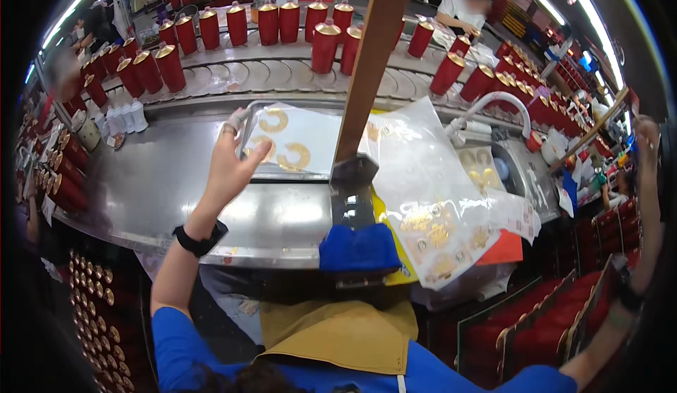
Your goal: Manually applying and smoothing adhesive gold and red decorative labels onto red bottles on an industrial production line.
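Observation:
My left hand (235, 156) is at the left end of a shallow metal tray (248, 133). Its fingers rest by the rim, while the thumb stretches apart over the tray. A white sheet (314, 128) with gold horseshoe-shaped decals (293, 156) lies in the tray. At the far right edge of the view my right hand (645, 135) is raised, away from the tray. It is small and warped by the lens, so its fingers and anything in them are unclear.
A wooden post (367, 68) rises beside the tray from a dark block with blue cloth (360, 247). Clear plastic sheeting (416, 174) covers gold-printed sheets. Behind, red gold-topped bottles (268, 25) stand along a conveyor (247, 75). A curved white faucet (497, 98) is at right.

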Demonstrator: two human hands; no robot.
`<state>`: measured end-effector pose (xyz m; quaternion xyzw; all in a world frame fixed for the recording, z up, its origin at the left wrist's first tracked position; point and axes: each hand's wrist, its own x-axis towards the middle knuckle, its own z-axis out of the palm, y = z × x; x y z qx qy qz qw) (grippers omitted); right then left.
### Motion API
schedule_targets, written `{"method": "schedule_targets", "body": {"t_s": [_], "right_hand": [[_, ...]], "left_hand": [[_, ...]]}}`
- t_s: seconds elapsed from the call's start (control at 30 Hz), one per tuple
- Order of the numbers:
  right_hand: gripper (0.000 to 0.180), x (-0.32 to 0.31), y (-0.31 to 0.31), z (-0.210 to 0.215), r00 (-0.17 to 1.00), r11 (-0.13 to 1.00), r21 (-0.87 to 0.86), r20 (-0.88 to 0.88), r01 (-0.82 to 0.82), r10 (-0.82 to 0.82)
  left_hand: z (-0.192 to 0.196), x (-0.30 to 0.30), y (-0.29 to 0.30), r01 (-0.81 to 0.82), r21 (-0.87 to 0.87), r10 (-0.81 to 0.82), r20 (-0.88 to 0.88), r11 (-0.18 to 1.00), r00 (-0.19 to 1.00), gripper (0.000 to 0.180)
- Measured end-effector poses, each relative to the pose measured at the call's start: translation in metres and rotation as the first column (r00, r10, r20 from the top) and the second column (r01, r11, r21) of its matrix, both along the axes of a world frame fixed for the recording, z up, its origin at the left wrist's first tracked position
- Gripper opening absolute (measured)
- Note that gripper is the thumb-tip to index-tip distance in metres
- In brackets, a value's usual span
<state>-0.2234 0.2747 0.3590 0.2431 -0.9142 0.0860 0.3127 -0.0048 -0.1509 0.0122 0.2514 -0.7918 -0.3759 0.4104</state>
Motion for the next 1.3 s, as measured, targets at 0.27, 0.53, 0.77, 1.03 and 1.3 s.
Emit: {"method": "schedule_targets", "body": {"t_s": [0.27, 0.53, 0.77, 1.03, 1.3], "right_hand": [[0.049, -0.217, -0.351, -0.211, 0.403, 0.368, 0.208, 0.16, -0.906, 0.901], [0.072, -0.38, -0.474, -0.315, 0.533, 0.526, 0.182, -0.009, -0.831, 0.846], [0.046, -0.387, -0.463, -0.317, 0.665, 0.674, -0.012, 0.154, -0.738, 0.731], [0.03, -0.42, -0.427, -0.307, 0.68, 0.682, 0.061, -0.058, -0.728, 0.731], [0.023, -0.484, -0.412, -0.281, 0.55, 0.532, 0.165, 0.098, -0.831, 0.829]], "left_hand": [[0.011, -0.03, -0.174, -0.165, -0.271, 0.226, 0.213, 0.948, 0.95, 0.08], [0.003, -0.102, -0.308, -0.552, -0.332, 0.619, 0.146, 0.765, 0.771, 0.102], [-0.014, -0.129, -0.377, -0.831, -0.172, 0.849, 0.086, 0.529, 0.522, 0.093], [-0.041, -0.149, -0.382, -0.81, -0.097, 0.798, -0.138, 0.579, 0.587, 0.08], [-0.046, -0.175, -0.35, -0.647, -0.17, 0.609, -0.229, 0.743, 0.76, 0.074]]}}
